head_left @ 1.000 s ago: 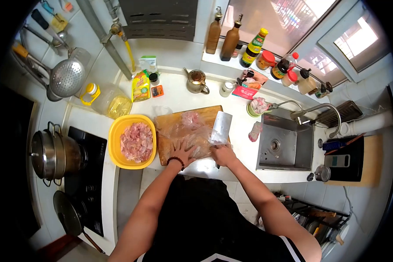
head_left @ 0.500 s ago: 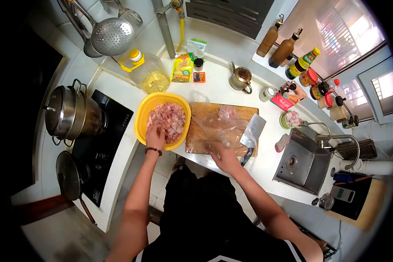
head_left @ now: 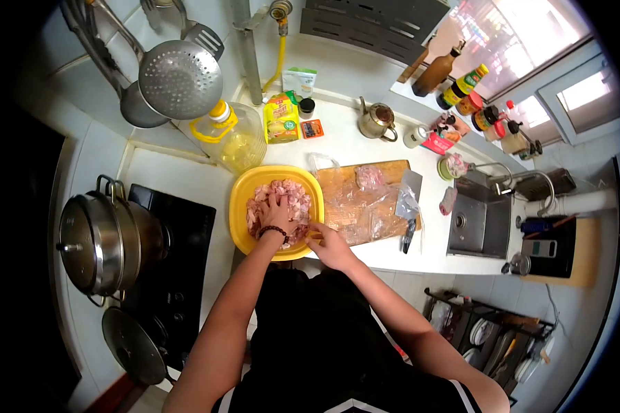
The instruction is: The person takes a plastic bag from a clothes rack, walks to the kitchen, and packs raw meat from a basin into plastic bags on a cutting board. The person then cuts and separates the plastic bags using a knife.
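Observation:
A yellow plastic basin (head_left: pixel 238 233) full of raw, cut-up pink meat (head_left: pixel 295 201) stands on the counter in front of me. My left hand (head_left: pixel 273 215), with a beaded bracelet at the wrist, lies on the meat with its fingers spread, the tips partly sunk among the pieces. At the basin's right rim, my right hand (head_left: pixel 328 246) has its thumb and fingers closed on the edge. Just right of the basin is a wooden cutting board (head_left: pixel 337 191) with crumpled clear plastic (head_left: pixel 372 210) and a lump of meat (head_left: pixel 370 177) on it. A cleaver (head_left: pixel 408 195) rests across the board's right end.
Left of me, a steel pot (head_left: pixel 93 241) and a frying pan (head_left: pixel 132 344) stand on the black cooktop (head_left: pixel 186 220). Behind the basin are an oil jug (head_left: pixel 238 148) and a yellow seasoning packet (head_left: pixel 282 120). A metal kettle (head_left: pixel 377 122) stands farther back; the sink (head_left: pixel 479 220) is at right.
My right hand has moved left from the cutting board to the basin's rim. My left hand has shifted deeper across the meat, and the plastic now partly covers the cleaver. My view has turned.

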A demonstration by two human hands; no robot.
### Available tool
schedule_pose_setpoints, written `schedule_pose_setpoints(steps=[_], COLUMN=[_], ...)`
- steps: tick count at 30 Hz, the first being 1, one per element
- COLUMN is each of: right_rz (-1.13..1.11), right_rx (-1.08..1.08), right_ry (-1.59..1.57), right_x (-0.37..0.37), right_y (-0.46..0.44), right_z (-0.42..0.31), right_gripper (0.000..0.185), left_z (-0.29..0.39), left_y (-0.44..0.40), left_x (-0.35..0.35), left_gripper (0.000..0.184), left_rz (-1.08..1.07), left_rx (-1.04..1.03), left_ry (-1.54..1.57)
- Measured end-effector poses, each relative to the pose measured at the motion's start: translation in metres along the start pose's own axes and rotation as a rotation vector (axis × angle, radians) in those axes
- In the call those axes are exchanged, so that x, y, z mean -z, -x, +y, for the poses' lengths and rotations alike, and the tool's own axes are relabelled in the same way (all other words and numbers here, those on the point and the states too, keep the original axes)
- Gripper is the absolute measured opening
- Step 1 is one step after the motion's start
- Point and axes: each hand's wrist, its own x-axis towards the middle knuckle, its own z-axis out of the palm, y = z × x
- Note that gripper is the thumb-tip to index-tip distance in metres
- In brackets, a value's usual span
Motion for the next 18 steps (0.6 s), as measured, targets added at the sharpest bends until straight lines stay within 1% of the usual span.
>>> schedule_pose_setpoints(steps=[1, 2, 3, 4, 5, 6, 7, 8, 9, 10, 11, 12, 13, 14, 15, 16, 17, 18], right_rz=[-0.009, 0.002, -0.002, -0.007, 0.035, 0.036, 0.075, 0.116, 0.174, 0.178, 0.143, 0.102, 0.129, 0.13, 0.236, 0.341, 0.342, 0.307], right_rx=[-0.092, -0.1, -0.144, -0.185, -0.23, -0.234, -0.27, -0.306, -0.31, -0.314, -0.377, -0.44, -0.418, -0.423, -0.455, -0.485, -0.485, -0.469], right_ry=[-0.052, -0.053, -0.08, -0.106, -0.21, -0.21, -0.29, -0.372, -0.305, -0.309, -0.175, -0.039, -0.103, -0.103, -0.123, -0.142, -0.141, -0.209], right_x=[-0.011, -0.023, -0.034, -0.043, -0.053, -0.063, -0.074, -0.084, -0.087, -0.088, -0.089, -0.09, -0.096, -0.104, -0.111, -0.115, -0.116, -0.115], right_y=[-0.008, -0.015, -0.022, -0.031, -0.04, -0.051, -0.065, -0.077, -0.083, -0.09, -0.096, -0.097, -0.098, -0.099, -0.1, -0.101, -0.103, -0.104], right_z=[0.003, 0.007, 0.01, 0.011, 0.013, 0.023, 0.037, 0.046, 0.04, 0.034, 0.03, 0.025, 0.029, 0.031, 0.033, 0.035, 0.038, 0.038], right_gripper=[0.061, 0.061, 0.065, 0.07, 0.071, 0.071, 0.067, 0.063, 0.063, 0.063, 0.065, 0.069, 0.07, 0.07, 0.065, 0.061, 0.061, 0.053], left_z=[0.001, -0.001, -0.008, -0.014, -0.022, -0.028, -0.025, -0.028, -0.031, -0.034, -0.038, -0.04, -0.043, -0.046, -0.043, -0.046, -0.051, -0.055], left_y=[0.0, -0.001, -0.005, -0.007, -0.005, -0.001, 0.013, 0.014, 0.017, 0.018, 0.018, 0.014, 0.005, -0.002, -0.006, -0.012, -0.019, -0.024], left_x=[0.004, 0.007, -0.001, -0.011, -0.023, -0.03, -0.013, -0.014, -0.015, -0.017, -0.024, -0.032, -0.04, -0.048, -0.058, -0.068, -0.076, -0.077], left_gripper=[0.089, 0.087, 0.082, 0.082, 0.079, 0.077, 0.073, 0.073, 0.073, 0.073, 0.066, 0.066, 0.065, 0.064, 0.054, 0.054, 0.05, 0.046], left_rz=[-0.029, -0.057, -0.072, -0.072, -0.017, 0.037, -0.02, -0.023, -0.034, -0.043, -0.014, -0.02, -0.023, -0.025, 0.085, 0.082, 0.048, 0.014], left_rx=[0.014, 0.033, 0.014, 0.006, -0.047, -0.096, -0.082, -0.087, -0.045, -0.004, 0.015, 0.015, 0.064, 0.112, 0.137, 0.136, 0.137, 0.137], left_ry=[0.06, 0.121, 0.136, 0.138, 0.168, 0.197, 0.222, 0.217, 0.19, 0.166, 0.201, 0.202, 0.317, 0.431, 0.474, 0.474, 0.554, 0.631])
